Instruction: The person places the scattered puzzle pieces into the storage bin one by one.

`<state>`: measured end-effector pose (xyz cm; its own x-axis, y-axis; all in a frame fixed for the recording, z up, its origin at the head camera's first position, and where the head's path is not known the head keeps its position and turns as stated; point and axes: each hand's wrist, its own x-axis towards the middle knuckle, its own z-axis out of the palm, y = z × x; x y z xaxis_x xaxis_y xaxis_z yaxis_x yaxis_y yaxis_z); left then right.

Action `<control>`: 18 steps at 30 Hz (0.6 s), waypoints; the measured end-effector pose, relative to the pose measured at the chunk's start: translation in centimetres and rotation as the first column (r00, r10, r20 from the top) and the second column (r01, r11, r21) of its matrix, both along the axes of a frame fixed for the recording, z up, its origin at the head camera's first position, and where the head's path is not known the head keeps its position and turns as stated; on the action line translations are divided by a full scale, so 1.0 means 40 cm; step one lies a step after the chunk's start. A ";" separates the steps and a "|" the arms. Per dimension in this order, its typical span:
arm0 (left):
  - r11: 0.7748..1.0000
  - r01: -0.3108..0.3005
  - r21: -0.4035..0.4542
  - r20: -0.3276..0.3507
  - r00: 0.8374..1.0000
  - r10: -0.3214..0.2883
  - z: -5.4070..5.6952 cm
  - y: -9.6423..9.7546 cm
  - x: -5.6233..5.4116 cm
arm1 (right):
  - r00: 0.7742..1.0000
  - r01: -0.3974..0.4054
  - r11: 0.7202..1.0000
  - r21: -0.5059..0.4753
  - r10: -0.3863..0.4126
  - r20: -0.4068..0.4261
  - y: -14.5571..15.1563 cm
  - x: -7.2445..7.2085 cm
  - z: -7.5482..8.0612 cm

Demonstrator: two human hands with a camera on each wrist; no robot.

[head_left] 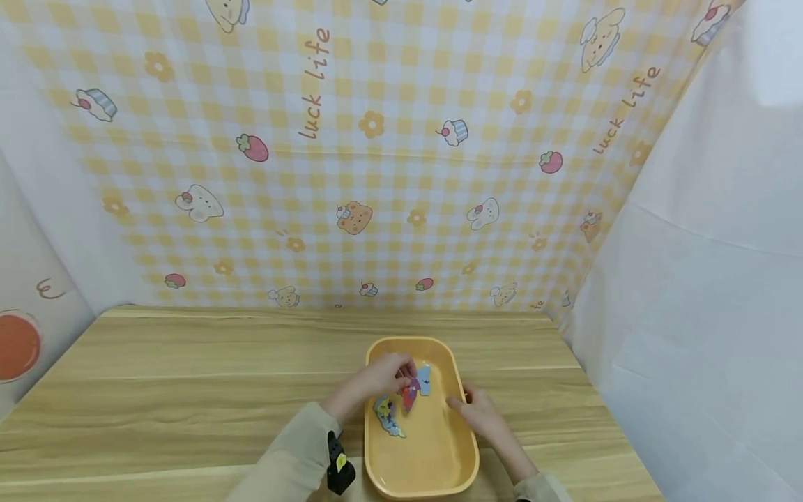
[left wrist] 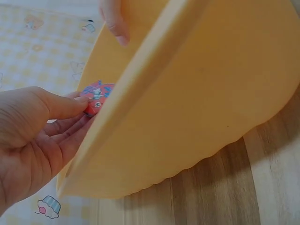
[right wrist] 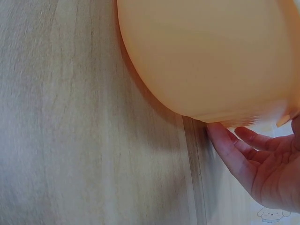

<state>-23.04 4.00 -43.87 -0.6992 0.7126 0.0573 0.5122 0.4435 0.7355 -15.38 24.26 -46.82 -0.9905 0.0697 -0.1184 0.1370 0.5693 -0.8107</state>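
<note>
Head: wood-grain tabletop (head_left: 207, 390) stretches wide left of orange-yellow, rounded-rectangular smooth tray (head_left: 433, 453), narrower right. Inside tray: flat light-blue piece (head_left: 425, 380), irregular blue-yellow patterned piece (head_left: 387, 417). Left hand (head_left: 380, 374) pinches red-purple patterned piece (head_left: 409, 397) within rim; right hand (head_left: 482, 413) grips right rim.

Left wrist: thumb and fingers pinch red-purple patterned piece beside tray wall.

Right wrist: fingertip touches tray's edge.

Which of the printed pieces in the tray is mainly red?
The red piece, pinched between the left hand's thumb and fingers. The two other visible pieces are mainly blue: one right beside it, one nearer the tray's left wall.
</note>
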 end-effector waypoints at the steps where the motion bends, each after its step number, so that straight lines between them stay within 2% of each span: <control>1: 1.000 0.009 -0.014 -0.002 1.000 -0.010 0.000 0.000 0.001 | 1.000 -0.002 1.000 -0.003 0.002 0.000 0.000 0.000 0.000; 9: 0.991 0.069 -0.111 -0.039 0.996 -0.074 -0.006 0.006 0.005 | 1.000 -0.008 1.000 0.002 0.008 0.011 0.001 0.003 0.003; 13: 0.989 0.079 -0.123 -0.009 0.997 -0.081 -0.008 0.015 0.008 | 1.000 -0.002 1.000 -0.003 0.002 0.007 0.001 0.003 0.002; 18: 0.988 0.092 -0.125 -0.020 0.995 -0.095 -0.005 0.024 0.012 | 1.000 -0.003 1.000 -0.005 0.003 0.005 0.001 0.000 -0.002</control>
